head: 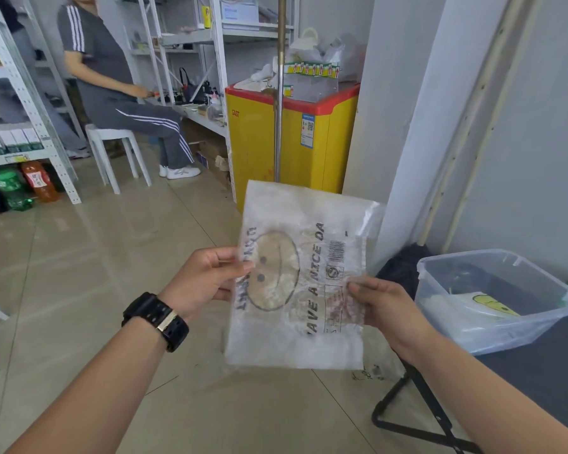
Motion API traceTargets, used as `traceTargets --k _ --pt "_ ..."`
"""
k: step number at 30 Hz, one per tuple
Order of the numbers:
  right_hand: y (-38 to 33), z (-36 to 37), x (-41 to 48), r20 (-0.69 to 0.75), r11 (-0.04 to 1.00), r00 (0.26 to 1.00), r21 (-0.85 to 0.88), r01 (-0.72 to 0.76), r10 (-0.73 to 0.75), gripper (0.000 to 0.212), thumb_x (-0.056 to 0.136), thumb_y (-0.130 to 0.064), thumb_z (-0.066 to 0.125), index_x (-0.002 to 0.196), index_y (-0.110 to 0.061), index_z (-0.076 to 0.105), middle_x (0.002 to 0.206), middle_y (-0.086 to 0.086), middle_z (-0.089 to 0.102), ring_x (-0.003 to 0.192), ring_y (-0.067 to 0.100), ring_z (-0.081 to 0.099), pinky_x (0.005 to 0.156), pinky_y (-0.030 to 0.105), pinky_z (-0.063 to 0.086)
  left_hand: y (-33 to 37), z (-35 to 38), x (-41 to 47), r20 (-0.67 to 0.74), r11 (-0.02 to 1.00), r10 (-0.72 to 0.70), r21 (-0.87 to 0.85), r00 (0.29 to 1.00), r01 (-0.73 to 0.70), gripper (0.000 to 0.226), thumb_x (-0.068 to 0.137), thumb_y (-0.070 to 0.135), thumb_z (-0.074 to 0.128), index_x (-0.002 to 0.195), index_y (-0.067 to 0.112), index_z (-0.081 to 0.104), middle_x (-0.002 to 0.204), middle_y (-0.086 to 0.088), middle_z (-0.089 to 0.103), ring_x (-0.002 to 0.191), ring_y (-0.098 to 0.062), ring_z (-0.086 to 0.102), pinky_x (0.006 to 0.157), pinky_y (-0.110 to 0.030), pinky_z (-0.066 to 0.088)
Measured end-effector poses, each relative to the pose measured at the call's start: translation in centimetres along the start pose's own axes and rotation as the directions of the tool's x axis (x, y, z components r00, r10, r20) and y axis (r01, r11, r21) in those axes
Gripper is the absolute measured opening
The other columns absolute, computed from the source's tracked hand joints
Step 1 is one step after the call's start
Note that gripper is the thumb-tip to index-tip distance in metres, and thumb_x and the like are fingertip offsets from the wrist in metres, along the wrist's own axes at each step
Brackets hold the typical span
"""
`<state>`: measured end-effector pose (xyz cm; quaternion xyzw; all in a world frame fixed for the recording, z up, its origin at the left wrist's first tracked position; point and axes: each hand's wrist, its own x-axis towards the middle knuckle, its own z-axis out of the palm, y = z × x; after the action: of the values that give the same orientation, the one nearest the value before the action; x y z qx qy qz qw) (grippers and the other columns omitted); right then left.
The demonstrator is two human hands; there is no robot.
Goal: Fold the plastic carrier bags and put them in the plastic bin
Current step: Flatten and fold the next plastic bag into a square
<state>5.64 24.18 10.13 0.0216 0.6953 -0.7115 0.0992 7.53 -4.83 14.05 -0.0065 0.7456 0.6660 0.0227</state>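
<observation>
Head view shows the left hand (pixel 207 276) and right hand (pixel 379 301) pinching opposite edges of a smiley-printed carrier bag (pixel 297 276) in mid-air (flattened, partly folded). Next probably another fold, then the clear plastic bin (pixel 466 329) at right.

Right of the grip on the translucent smiley-print plastic bag (pixel 295 276), open air reaches the clear rectangular plastic bin (pixel 438 303), open-topped. Beyond the grip stand a yellow chest freezer (pixel 253 142) and steel pole (pixel 278 126).
</observation>
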Motion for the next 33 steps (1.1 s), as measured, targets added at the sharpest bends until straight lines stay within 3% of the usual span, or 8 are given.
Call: traceTargets --k 5,10,15,18,21,24,30,33 --pt "0.0 -0.1 0.1 0.045 0.983 0.998 0.182 0.036 -0.045 0.036 0.098 0.001 0.049 0.094 -0.016 0.08 0.101 0.014 0.072 0.08 0.03 0.064 0.073 0.031 0.056 0.1 -0.5 -0.2 -0.02 0.999 0.049 0.023 0.999 -0.048 0.013 0.087 0.004 0.067 0.093 0.011 0.076 0.085 -0.008 0.076 0.061 -0.016 0.067 0.052 -0.023 0.053" --pt "0.1 -0.2 -0.4 0.082 0.951 0.997 0.309 -0.013 -0.013 0.01 0.075 -0.008 0.07 0.083 -0.004 0.074 0.089 0.019 0.071 0.076 0.03 0.067 0.069 0.036 0.054 0.7 0.1 -0.9 0.008 0.969 0.245 0.035 0.969 -0.245 0.036 0.086 -0.011 0.059 0.083 0.019 0.08 0.083 -0.003 0.078 0.069 -0.012 0.072 0.057 -0.024 0.057" --pt "-1.1 -1.3 0.6 -0.033 0.987 0.998 0.152 -0.054 0.06 0.028 0.089 -0.004 0.049 0.08 -0.006 0.076 0.107 0.022 0.073 0.099 0.041 0.069 0.094 0.047 0.054 1.1 1.1 -1.5 0.052 0.861 0.438 0.264 0.897 -0.435 0.057 0.081 -0.029 0.044 0.079 0.015 0.08 0.086 0.0 0.078 0.087 -0.014 0.074 0.084 -0.021 0.055" --pt "-2.2 -1.1 0.3 -0.116 0.962 0.967 -0.183 0.203 -0.226 0.025 0.096 -0.01 0.051 0.094 -0.013 0.076 0.103 0.0 0.077 0.108 0.026 0.067 0.1 0.039 0.048 0.9 2.0 -1.7 0.097 0.799 0.484 0.357 0.87 -0.484 0.055 0.081 -0.027 0.044 0.082 0.014 0.08 0.089 0.005 0.078 0.089 -0.008 0.072 0.088 -0.024 0.054" --pt "-2.8 0.6 -1.4 0.183 0.784 0.912 -0.465 0.41 -0.368 0.025 0.091 -0.026 0.07 0.116 -0.03 0.068 0.112 -0.019 0.07 0.11 -0.001 0.061 0.093 0.015 0.043 0.5 3.4 -1.6 0.209 0.76 0.468 0.402 0.859 -0.511 0.048 0.082 -0.022 0.045 0.085 0.011 0.08 0.096 0.005 0.077 0.092 -0.008 0.071 0.087 -0.036 0.055" --pt "-1.9 2.7 -1.9 0.397 0.755 0.876 -0.474 0.452 -0.275 0.037 0.084 -0.019 0.078 0.119 -0.021 0.066 0.107 -0.004 0.072 0.1 0.002 0.066 0.089 0.018 0.05 0.4 5.1 -1.6 0.293 0.767 0.433 0.378 0.853 -0.519 0.045 0.085 -0.015 0.048 0.096 0.016 0.078 0.101 0.008 0.074 0.098 -0.007 0.069 0.092 -0.033 0.053" --pt "-2.1 1.7 -1.2 0.129 0.956 0.966 -0.165 0.242 -0.222 0.01 0.083 0.0 0.074 0.084 -0.009 0.074 0.082 0.01 0.077 0.068 0.016 0.069 0.068 0.03 0.054 -0.1 4.5 -0.8 0.25 0.909 0.281 0.242 0.927 -0.34 0.014 0.096 0.025 0.057 0.107 0.02 0.051 0.09 0.006 0.065 0.081 -0.009 0.06 0.077 -0.03 0.046" --pt "-1.9 0.9 -0.9 -0.007 0.976 0.982 -0.11 0.187 -0.189 0.006 0.083 -0.003 0.076 0.088 -0.003 0.072 0.089 0.021 0.075 0.071 0.023 0.068 0.077 0.038 0.053 -0.1 4.0 -0.8 0.27 0.916 0.268 0.225 0.925 -0.332 0.042 0.091 0.056 0.047 0.089 0.014 0.051 0.078 -0.003 0.048 0.073 -0.011 0.047 0.072 -0.026 0.039"
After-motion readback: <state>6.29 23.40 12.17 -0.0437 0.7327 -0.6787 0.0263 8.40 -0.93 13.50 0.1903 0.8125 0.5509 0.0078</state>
